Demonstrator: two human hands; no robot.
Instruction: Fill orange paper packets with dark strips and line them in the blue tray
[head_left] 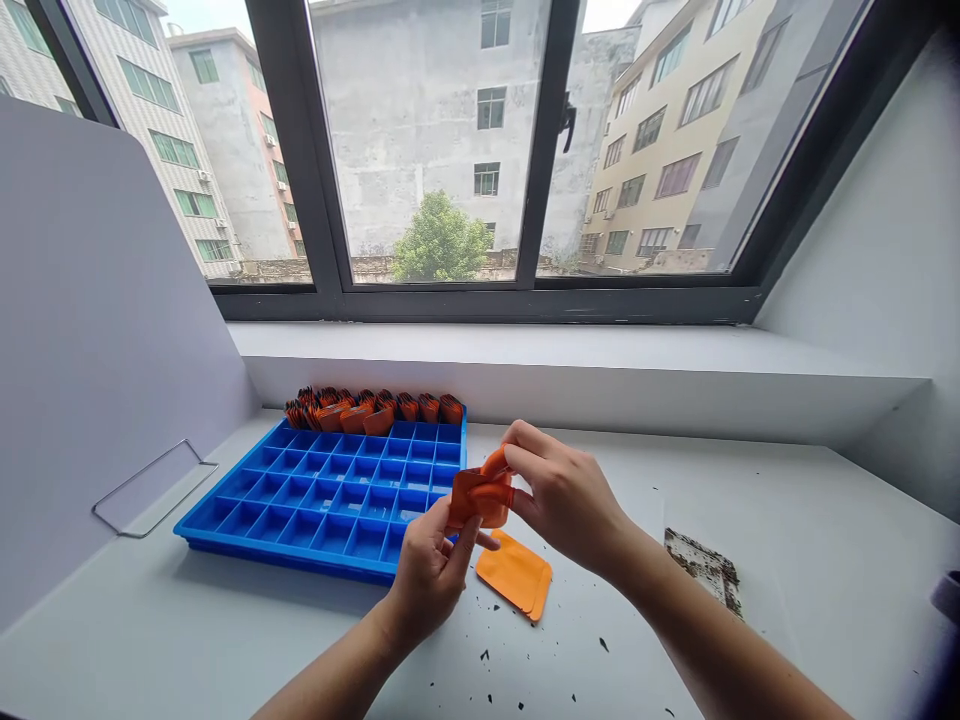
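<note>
My left hand pinches a small flat orange packet between thumb and fingers, held up just in front of the blue tray's right side. My right hand closes on the same packet from the right. Its thumb and index finger wear what look like orange finger cots. The packet's opening and contents, if any, are hidden by the fingers. Below the hands, a small stack of flat orange packets lies on the white table.
A blue tray with many compartments stands left of centre, its back row filled with orange-and-black packets. Dark scraps are scattered in front. A dark-speckled flat piece lies at right, a bent wire frame at left. A window runs behind.
</note>
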